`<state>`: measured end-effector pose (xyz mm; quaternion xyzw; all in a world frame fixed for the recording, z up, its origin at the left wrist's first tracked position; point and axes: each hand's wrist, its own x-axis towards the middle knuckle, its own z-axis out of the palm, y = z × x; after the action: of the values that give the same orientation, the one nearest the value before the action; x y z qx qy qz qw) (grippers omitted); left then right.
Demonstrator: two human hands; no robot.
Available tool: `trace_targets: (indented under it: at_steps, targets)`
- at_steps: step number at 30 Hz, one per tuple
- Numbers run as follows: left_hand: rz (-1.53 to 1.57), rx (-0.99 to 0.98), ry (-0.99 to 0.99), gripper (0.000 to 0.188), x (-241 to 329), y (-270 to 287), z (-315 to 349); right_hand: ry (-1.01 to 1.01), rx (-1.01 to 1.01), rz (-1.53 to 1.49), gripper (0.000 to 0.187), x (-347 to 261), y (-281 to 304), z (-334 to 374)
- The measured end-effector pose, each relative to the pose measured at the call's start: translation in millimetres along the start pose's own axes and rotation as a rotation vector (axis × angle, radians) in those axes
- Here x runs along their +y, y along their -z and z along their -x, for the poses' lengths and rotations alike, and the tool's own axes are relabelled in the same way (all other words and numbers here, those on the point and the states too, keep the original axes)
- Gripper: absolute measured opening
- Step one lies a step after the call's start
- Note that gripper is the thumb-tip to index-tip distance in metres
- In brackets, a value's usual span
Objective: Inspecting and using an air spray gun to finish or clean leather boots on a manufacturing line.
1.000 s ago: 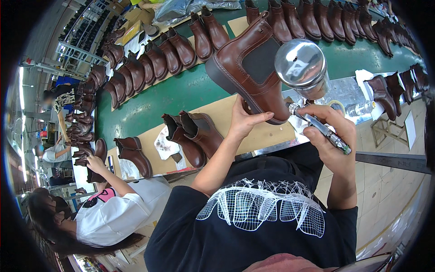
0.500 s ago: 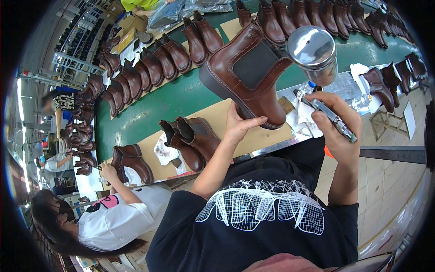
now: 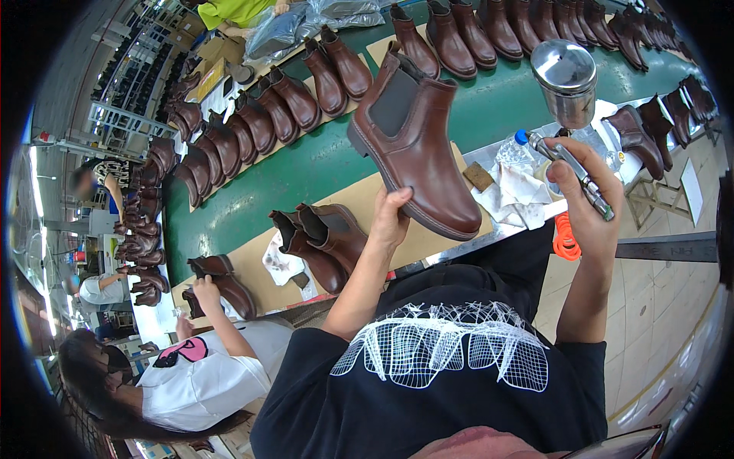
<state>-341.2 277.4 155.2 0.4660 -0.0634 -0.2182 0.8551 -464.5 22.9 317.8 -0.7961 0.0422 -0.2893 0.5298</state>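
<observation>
My left hand grips a brown leather ankle boot by the sole edge near its toe, thumb on the side of the sole. The boot is tilted in the air, with its dark elastic side panel and shaft toward the upper left. In my right hand is a metal spray gun, topped by a shiny silver cup. My fingers wrap round the gun's body, which is apart from the boot and to its right. A pair of brown boots stands on the cardboard left of my left forearm.
Long rows of brown boots line the green table. Stained white cloths, a brown sponge block and a clear bottle with a blue cap lie near the right hand. At left, a co-worker in a white shirt handles another boot.
The boot in my left hand has been turned and lowered, showing more of its smooth front and toe. My right hand and the spray gun have shifted slightly right, away from the boot.
</observation>
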Motion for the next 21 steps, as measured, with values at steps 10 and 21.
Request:
trace_targets:
  at_steps: [10, 21]
  targets:
    - [0.145, 0.0, 0.136, 0.078, 2, 5, 7, 0.07, -0.143, -0.034, 0.021, -25, -14, 6]
    - [0.126, -0.031, 0.147, 0.082, 9, 5, 11, 0.108, -0.152, -0.07, 0.021, -23, -21, 6]
